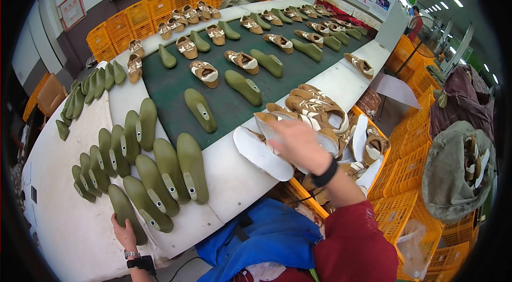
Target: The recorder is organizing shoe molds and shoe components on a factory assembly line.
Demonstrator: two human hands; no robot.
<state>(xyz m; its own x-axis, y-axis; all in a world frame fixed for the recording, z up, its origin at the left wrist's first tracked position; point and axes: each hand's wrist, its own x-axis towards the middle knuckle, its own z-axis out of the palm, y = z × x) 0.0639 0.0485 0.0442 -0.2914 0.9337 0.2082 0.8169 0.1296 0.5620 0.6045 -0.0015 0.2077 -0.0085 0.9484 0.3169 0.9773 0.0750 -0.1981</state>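
Left hand: the left hand rests at the near edge of the white worktop, fingers closed around the heel end of an olive-green shoe last lying flat there.
Right hand: the right hand is blurred, fingers spread and loose over a pile of tan-and-white shoes — whether it touches one I cannot tell; it grips nothing visible.
White sole: a shoe with its white sole turned up lies just left of the right hand, at the worktop's rim.
Lasts, near group: a cluster of green lasts lies side by side just beyond the held one.
Lasts, far group: a further row lies fanned along the worktop's left edge.
Belt: a dark green conveyor belt carries shoes and lasts in alternating pairs — running away from the person.
Crates: orange crates stand below right, some holding shoes.
Cloth: a blue cloth lies under the worktop's near edge.
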